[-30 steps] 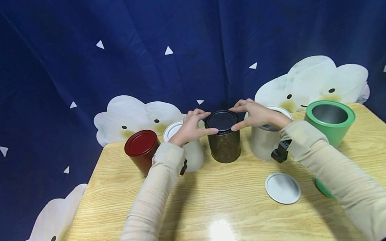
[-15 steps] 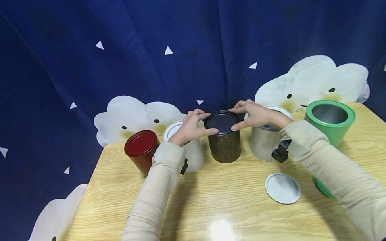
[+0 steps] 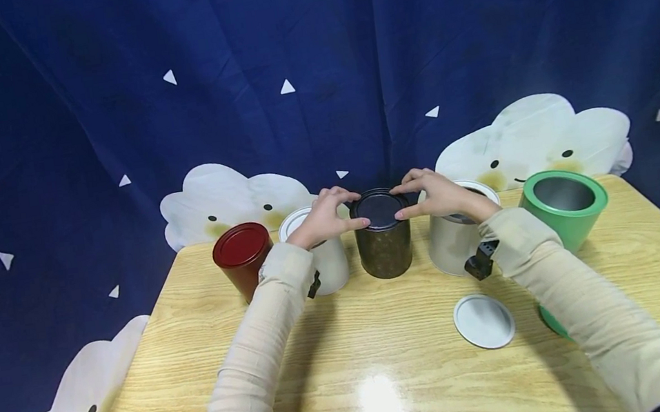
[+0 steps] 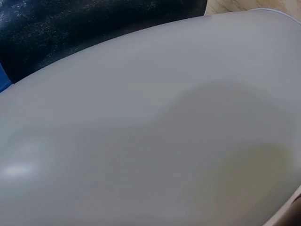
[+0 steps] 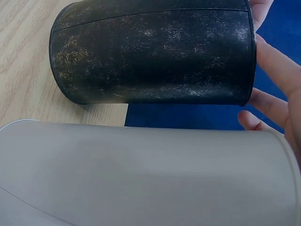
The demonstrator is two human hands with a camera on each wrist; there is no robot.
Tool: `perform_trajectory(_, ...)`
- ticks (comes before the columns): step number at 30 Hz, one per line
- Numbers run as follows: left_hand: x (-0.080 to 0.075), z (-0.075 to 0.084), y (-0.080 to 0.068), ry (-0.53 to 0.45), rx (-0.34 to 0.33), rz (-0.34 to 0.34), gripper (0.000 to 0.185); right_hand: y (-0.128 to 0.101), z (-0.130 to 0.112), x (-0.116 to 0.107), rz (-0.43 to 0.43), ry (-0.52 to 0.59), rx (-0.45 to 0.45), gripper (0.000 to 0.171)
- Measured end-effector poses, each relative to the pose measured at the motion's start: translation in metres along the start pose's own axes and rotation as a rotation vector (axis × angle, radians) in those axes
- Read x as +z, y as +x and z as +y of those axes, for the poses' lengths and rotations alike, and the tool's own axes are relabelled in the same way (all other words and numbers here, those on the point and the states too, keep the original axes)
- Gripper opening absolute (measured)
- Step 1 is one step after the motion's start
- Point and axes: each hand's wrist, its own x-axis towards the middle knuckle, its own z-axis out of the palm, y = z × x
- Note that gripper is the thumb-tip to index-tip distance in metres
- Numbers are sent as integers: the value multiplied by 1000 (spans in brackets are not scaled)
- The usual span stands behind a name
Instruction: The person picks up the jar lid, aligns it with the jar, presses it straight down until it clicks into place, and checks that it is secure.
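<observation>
Hands, left (image 3: 325,217) and right (image 3: 435,195), pinch the black lid (image 3: 378,208) between them atop the dark tin (image 3: 385,251)

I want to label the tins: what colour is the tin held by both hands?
Black with brownish speckles; the tin shows best in the right wrist view.

Tabletop (image 3: 390,379), wood-grain: red can (image 3: 243,258) at left, white can (image 3: 330,262), grey can (image 3: 452,243), green pot (image 3: 566,206) (open-topped), loose grey lid (image 3: 484,321) lying flat.
</observation>
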Motion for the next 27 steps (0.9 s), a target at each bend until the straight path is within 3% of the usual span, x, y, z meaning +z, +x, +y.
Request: perform_trajectory(27,-3,5,4,31,-41,-60,55,3,-4,-1,-41,-1,28,53)
